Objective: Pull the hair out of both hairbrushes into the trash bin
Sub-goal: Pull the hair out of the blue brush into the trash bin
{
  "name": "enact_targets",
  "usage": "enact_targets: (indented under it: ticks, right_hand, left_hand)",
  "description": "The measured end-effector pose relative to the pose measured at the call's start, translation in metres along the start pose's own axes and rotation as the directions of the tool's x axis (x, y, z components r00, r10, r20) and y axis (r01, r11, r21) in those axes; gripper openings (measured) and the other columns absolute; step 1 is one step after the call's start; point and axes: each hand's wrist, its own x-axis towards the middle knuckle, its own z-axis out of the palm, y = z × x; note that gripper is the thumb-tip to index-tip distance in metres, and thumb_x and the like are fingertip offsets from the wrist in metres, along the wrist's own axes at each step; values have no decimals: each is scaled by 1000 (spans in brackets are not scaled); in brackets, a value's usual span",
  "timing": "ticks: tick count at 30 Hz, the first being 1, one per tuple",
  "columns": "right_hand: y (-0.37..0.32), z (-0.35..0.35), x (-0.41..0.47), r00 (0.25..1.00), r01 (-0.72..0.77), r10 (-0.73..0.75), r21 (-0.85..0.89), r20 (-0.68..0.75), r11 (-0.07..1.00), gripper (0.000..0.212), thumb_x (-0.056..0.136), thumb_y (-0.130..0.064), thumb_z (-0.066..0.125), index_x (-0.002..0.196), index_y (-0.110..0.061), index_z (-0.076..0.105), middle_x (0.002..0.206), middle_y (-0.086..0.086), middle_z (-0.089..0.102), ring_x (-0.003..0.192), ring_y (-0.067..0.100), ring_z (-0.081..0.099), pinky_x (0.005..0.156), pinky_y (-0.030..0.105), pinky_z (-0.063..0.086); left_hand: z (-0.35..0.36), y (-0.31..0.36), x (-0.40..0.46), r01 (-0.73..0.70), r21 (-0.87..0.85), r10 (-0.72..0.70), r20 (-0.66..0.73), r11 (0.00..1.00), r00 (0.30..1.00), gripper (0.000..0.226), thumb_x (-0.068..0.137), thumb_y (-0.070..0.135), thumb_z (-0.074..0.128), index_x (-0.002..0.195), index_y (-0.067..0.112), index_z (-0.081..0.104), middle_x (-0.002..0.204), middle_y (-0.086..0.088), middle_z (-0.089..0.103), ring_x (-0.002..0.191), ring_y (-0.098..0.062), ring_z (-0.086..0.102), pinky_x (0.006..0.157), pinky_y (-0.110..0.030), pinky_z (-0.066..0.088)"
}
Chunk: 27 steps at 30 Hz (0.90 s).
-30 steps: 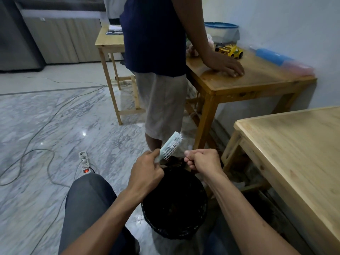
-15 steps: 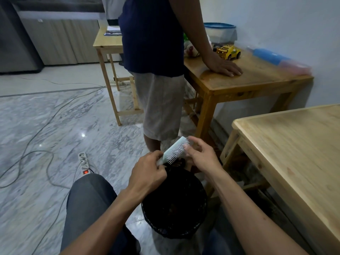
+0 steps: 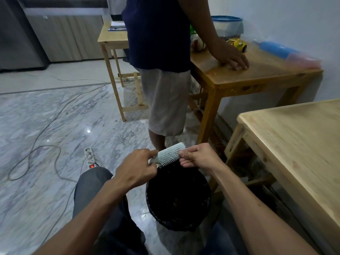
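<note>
Left hand (image 3: 137,169) grips the handle of the pale hairbrush (image 3: 170,153), fingers curled tight — brush held level just above the black trash bin (image 3: 177,196), bristles facing the wearer. Right hand (image 3: 197,156) pinches at the brush's far end w/ thumb & fingers closed on the bristles.
</note>
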Motion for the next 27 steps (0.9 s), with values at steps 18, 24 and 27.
enact_targets:
  ticks: [18, 24, 27]
  right_hand:
    - [3, 9, 0, 995, -99, 99, -279, -14, 955, 49, 98, -20, 59, 146, -20, 50, 122, 11, 68, 109, 23, 67, 88, 40, 55]
    - [-27, 10, -4, 1000, -24, 25, 216, -3, 976, 27, 97, -21, 68, 118, -3, 68, 106, 13, 80, 93, 25, 77, 78, 34, 65]
    - [-47, 9, -13, 995, 59, -28, 329, -96, 943, 18, 96, -11, 68, 111, -1, 68, 96, 16, 78, 73, 21, 77, 59, 27, 64]
  left_hand:
    - [-6, 21, 11, 152, -151, -161, -54, 977, 985, 48, 67, 26, 46, 104, 11, 73, 79, -9, 74, 67, -27, 66, 61, -48, 56]
    - [-10, 37, 8, 127, -370, -117, 50, 920, 992, 43, 78, 22, 60, 118, 24, 73, 87, -1, 77, 62, -14, 67, 62, -41, 62]
    - [-16, 48, 9, 79, -398, -57, 65, 914, 996, 50, 73, 22, 58, 121, 25, 70, 88, 0, 77, 67, -18, 73, 62, -47, 64]
